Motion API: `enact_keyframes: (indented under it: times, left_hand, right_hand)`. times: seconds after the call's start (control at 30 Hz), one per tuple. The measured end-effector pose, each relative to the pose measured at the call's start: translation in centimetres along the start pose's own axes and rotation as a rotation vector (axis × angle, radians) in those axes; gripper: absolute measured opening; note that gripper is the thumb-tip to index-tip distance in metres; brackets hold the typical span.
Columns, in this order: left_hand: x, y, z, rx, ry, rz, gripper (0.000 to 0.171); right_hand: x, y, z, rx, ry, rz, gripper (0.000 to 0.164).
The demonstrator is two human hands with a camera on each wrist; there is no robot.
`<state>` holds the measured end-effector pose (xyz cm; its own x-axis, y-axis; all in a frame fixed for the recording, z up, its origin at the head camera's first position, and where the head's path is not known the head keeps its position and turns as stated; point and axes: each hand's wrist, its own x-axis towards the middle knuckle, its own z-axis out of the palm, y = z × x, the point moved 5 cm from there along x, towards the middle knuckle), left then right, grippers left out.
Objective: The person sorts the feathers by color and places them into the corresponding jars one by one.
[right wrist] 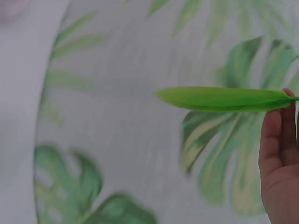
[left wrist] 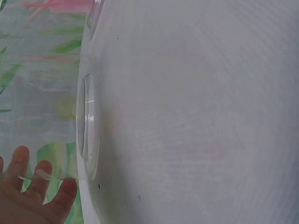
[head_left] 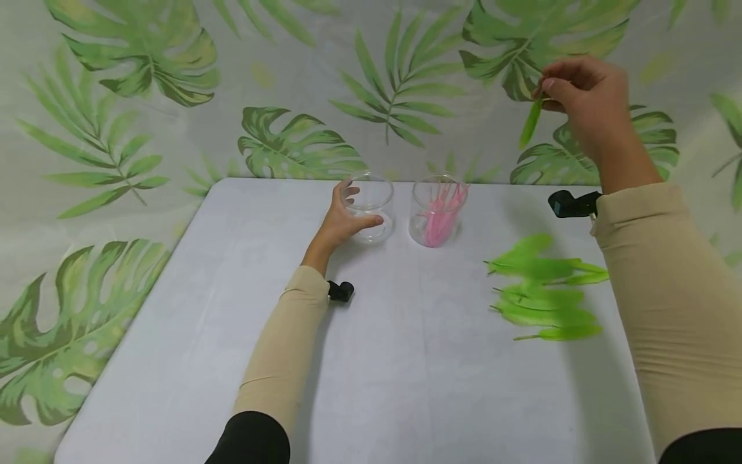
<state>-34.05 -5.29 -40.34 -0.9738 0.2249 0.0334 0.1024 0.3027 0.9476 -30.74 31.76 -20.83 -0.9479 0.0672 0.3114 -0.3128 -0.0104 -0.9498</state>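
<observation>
At the table's far edge, my left hand (head_left: 341, 222) grips an empty clear jar (head_left: 377, 201), thumb in front and fingers round its left side. The left wrist view shows the fingertips against the wall of this clear jar (left wrist: 46, 102). Up in the air on the right, my right hand (head_left: 597, 106) pinches a green feather (head_left: 530, 124) by its quill. The vane of that green feather (right wrist: 219, 99) hangs with its tip down and away from the fingers. Several green feathers (head_left: 539, 303) lie on the table below the right hand.
A second clear jar (head_left: 418, 222) stands just right of the held one, with several pink feathers (head_left: 442, 222) standing in it. The white table (head_left: 203, 322) ends at a leaf-patterned backdrop (head_left: 290, 71). Each wrist carries a small black camera (head_left: 342, 291).
</observation>
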Motion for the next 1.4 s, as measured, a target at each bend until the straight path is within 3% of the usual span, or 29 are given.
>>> enact_keyframes:
  times: [0.07, 0.13, 0.33, 0.5, 0.73, 1.03, 1.4]
  left_hand:
    - [0.1, -0.1, 0.0, 0.0, -0.003, 0.002, 0.112]
    - [0.1, -0.1, 0.1, 0.002, -0.003, 0.005, 0.113]
    - [0.1, -0.2, 0.0, 0.009, 0.0, 0.002, 0.113]
    - [0.1, -0.4, -0.1, 0.016, 0.004, -0.012, 0.113]
    - [0.1, -0.7, 0.0, -0.039, 0.012, -0.018, 0.114]
    - [0.2, -0.5, 0.3, -0.055, 0.024, -0.03, 0.112]
    - [0.2, -0.6, 0.3, -0.085, 0.01, -0.035, 0.111]
  right_hand:
    - [0.2, -0.8, 1.2, 0.138, 0.004, -0.041, 0.018]
    - [0.4, -1.4, 2.7, 0.186, -0.01, -0.08, 0.017]
    - [0.7, -1.5, 8.0, 0.132, -0.109, -0.089, 0.012]
    - [0.7, -0.2, 12.2, 0.038, -0.186, -0.074, 0.011]
    - [0.4, 2.9, 16.2, 0.037, -0.197, 0.006, 0.007]
    - [-0.8, 7.5, 19.1, 0.015, -0.21, 0.104, 0.01]
    - [-1.2, 10.6, 19.8, 0.071, -0.202, 0.187, 0.014]
